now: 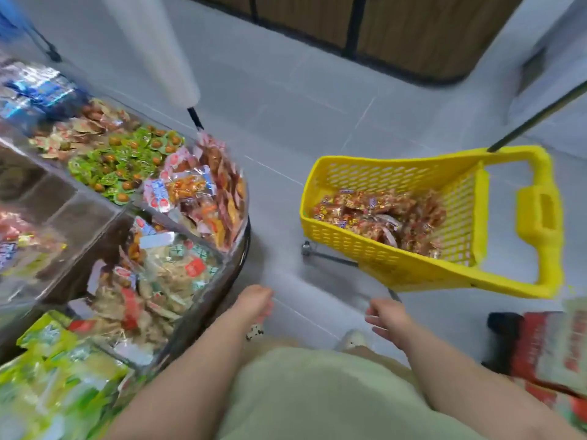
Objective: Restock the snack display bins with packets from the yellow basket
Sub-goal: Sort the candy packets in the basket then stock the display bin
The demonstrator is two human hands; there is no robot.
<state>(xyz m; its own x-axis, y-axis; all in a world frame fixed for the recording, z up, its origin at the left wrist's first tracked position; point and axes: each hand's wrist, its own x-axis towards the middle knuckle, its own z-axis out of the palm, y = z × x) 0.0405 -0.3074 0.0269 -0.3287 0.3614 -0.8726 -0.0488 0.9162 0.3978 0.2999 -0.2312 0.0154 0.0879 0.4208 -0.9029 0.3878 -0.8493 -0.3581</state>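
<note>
Yellow basket [374, 249] beyond right fingers [378, 311]

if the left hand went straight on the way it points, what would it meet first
The left hand would probably meet the yellow basket near its lower left corner. Only bare floor shows between them, though depth is unclear.

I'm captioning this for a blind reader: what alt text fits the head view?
A person's left hand and right hand, both apparently empty, hover over a grey floor. A yellow basket of red packets sits to the right; clear bins of snacks line the left.
</note>
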